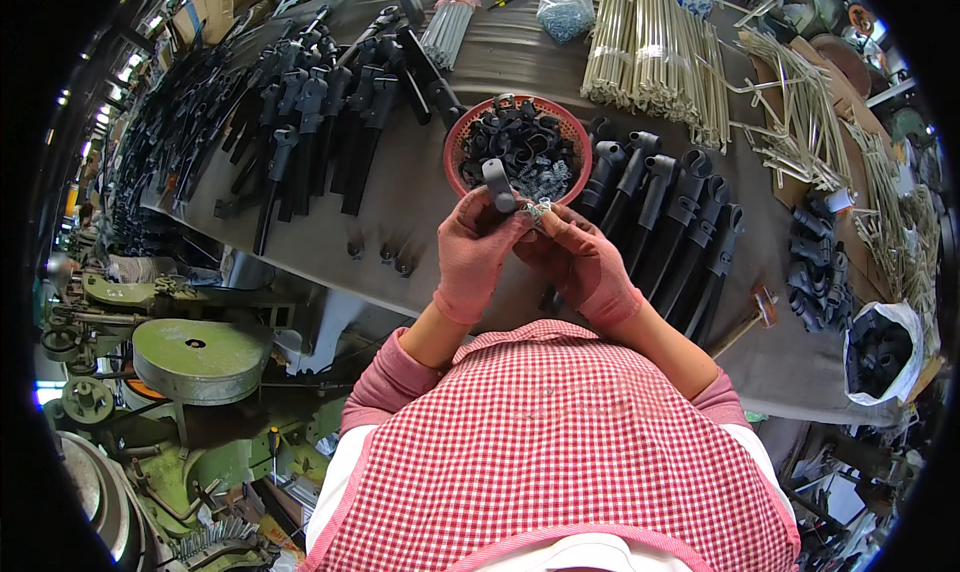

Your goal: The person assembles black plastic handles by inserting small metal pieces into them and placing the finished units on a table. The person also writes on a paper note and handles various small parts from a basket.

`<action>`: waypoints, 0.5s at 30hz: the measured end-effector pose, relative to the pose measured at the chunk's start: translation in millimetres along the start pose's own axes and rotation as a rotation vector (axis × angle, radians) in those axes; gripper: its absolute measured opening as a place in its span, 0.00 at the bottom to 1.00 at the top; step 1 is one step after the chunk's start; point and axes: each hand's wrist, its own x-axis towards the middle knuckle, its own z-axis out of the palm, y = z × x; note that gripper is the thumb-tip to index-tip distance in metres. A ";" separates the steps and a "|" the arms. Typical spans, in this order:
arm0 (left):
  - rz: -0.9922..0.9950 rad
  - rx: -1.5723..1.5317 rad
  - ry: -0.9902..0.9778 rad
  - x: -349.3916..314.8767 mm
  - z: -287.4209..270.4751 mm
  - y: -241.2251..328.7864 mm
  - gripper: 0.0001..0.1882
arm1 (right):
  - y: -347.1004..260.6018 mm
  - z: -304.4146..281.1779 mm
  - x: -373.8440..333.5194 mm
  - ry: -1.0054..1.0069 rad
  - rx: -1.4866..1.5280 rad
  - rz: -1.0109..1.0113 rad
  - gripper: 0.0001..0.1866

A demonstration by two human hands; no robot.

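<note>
Both my hands wear pink gloves and meet just in front of a red plastic basket [452, 160]. My left hand [470, 264] is closed around a dark plastic clamp-like part [496, 180], which stands up from the fingers. Pinched in my right hand [600, 280] are small shiny metal pieces [541, 208], touching the left fingertips; they look like springs, though they are too small to be sure. Inside the basket lie black curved plastic pieces [510, 132] and a heap of small metal pieces [545, 179].
Black tubes with clamp ends [655, 187] lie right of the basket, and more black tubes [300, 122] at left. Bundled pale rods [650, 52] stand behind. A hammer [765, 307] and a white bag of black parts [885, 352] are at right. Green machinery [200, 357] stands lower left.
</note>
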 end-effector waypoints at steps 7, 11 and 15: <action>0.169 0.549 -0.034 3.0 -7.2 -19.6 0.11 | 12.3 -11.1 7.7 0.159 -0.221 -0.169 0.08; -0.372 -0.198 -0.083 11.0 -27.7 -0.5 0.12 | -18.6 -10.5 2.8 0.042 -0.483 -0.042 0.08; -0.225 -0.043 -0.097 10.5 -33.4 5.3 0.12 | -31.2 -17.6 2.1 0.139 -0.349 0.001 0.11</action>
